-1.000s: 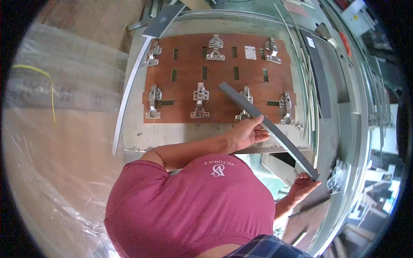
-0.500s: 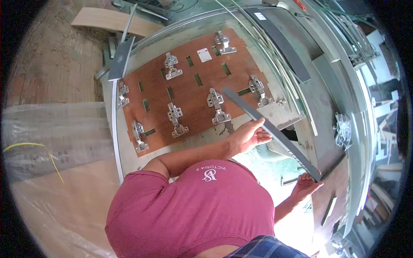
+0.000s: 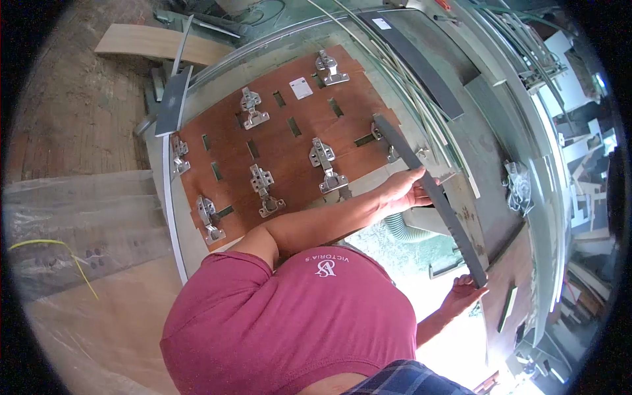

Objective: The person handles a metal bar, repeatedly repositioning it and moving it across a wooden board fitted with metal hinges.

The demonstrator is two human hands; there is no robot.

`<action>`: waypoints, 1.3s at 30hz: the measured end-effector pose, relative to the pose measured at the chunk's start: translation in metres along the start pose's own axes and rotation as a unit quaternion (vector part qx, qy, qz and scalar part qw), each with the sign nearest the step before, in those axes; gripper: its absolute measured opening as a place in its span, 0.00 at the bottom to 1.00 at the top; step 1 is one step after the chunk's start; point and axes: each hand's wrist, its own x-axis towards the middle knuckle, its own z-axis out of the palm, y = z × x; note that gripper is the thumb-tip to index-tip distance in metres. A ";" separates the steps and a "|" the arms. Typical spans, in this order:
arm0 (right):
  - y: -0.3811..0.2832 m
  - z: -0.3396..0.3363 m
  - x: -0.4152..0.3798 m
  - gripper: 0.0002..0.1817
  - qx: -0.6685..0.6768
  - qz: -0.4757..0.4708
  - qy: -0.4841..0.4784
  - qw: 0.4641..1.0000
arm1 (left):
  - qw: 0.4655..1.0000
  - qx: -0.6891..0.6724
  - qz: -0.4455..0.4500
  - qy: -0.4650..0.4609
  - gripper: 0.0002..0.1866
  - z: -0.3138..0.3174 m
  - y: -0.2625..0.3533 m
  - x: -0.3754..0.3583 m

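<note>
A long, narrow grey strip runs diagonally at the right of the worktable, and both my hands hold this grey strip [image 3: 442, 209]. My left hand [image 3: 407, 189] grips it near its middle, thumb on one side and fingers beneath. At its lower end, my right hand [image 3: 464, 295] pinches the tip. The strip's upper end overlaps a metal hinge at the right edge of a reddish-brown board [image 3: 289, 155]. Several metal hinges, such as one hinge [image 3: 327, 164], lie on this board, which has dark rectangular slots and a white label [image 3: 301, 88].
Thin pale strips [image 3: 428, 108] lie beside a dark panel [image 3: 421, 72] at the upper right. A clear plastic bag [image 3: 519, 187] sits on the right surface. A ribbed hose [image 3: 403, 229] shows below my left hand. Plastic sheeting [image 3: 79, 224] covers the left side.
The grey strip has turned to a steeper angle, its upper end moving right over the hinge. My left hand has moved right with it. The whole view has shifted slightly.
</note>
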 end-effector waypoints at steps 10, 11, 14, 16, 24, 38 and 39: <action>0.035 0.143 -0.003 0.21 -0.136 0.050 -0.156 0.977 | 0.959 -0.035 0.267 0.090 0.15 -0.005 0.121 0.023; 0.038 0.156 -0.005 0.19 -0.137 0.065 -0.179 0.972 | 0.951 -0.037 0.286 0.115 0.16 -0.006 0.134 0.024; 0.042 0.183 -0.008 0.18 -0.132 0.079 -0.214 0.965 | 0.948 -0.046 0.296 0.105 0.16 -0.024 0.162 0.034; 0.048 0.186 -0.006 0.18 -0.137 0.086 -0.232 0.959 | 0.947 -0.054 0.300 0.099 0.15 -0.028 0.168 0.030; 0.059 0.198 -0.010 0.21 -0.157 0.119 -0.253 0.947 | 0.921 -0.066 0.375 0.077 0.12 -0.023 0.172 -0.036; 0.076 0.226 -0.020 0.22 -0.197 0.133 -0.346 0.907 | 0.850 -0.165 0.477 0.152 0.13 -0.066 0.171 -0.107; 0.076 0.227 -0.021 0.22 -0.197 0.131 -0.342 0.909 | 0.852 -0.158 0.482 0.128 0.13 -0.071 0.171 -0.105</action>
